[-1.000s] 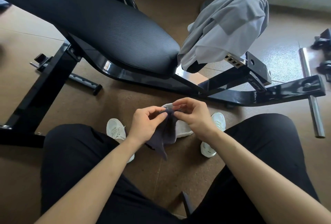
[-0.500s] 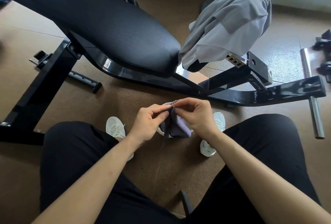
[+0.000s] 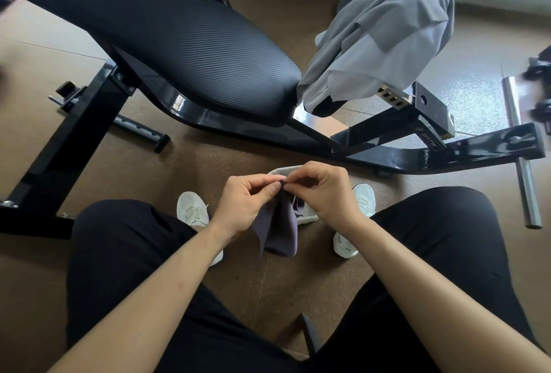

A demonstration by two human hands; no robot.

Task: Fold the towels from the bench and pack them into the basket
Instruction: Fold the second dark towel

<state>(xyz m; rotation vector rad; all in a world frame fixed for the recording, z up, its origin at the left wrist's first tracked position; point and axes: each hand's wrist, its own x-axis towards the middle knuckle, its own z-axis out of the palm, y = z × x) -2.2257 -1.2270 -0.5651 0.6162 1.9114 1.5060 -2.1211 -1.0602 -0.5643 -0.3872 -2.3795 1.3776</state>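
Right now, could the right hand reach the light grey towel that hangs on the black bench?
Probably yes, but not at once: the right hand pinches the small dark purple cloth together with the left hand. The way to the light grey towel looks free.

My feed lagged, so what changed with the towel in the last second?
The left hand and right hand kept pinching the dark towel. Their fingertips drew together at its top edge, so it now hangs doubled. The grey towel on the bench has not moved.
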